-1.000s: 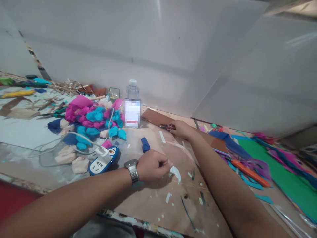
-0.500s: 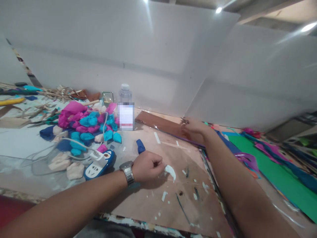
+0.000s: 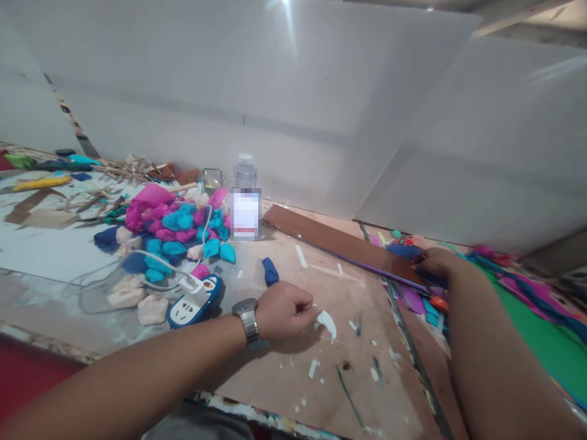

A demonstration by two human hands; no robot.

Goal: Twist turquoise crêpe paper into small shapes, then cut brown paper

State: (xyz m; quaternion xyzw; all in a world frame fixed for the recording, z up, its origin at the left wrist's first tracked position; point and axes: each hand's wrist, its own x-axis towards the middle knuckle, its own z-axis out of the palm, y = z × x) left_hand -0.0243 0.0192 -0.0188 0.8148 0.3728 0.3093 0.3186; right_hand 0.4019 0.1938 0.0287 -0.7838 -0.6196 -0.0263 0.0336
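My left hand (image 3: 284, 310), with a metal watch (image 3: 247, 321) on its wrist, is closed in a pinch on a small white curved piece (image 3: 327, 324) just above the table. Behind it lies a dark blue folded piece (image 3: 270, 272). At the right, my right hand (image 3: 438, 263) reaches over the right end of a long brown strip (image 3: 339, 244), by blue and purple scraps. Its fingers are bent, and what they hold, if anything, is hidden.
Pink and blue crumpled paper pieces (image 3: 169, 223) lie left of a clear bottle (image 3: 246, 174) and a lit phone (image 3: 245, 214). A power strip (image 3: 195, 300) with white cables sits near my left forearm. Green sheets (image 3: 527, 311) lie at the right.
My right hand has moved right along the brown strip; the scissors seen at it before no longer show. My left hand keeps its pinch. The view has shifted slightly.
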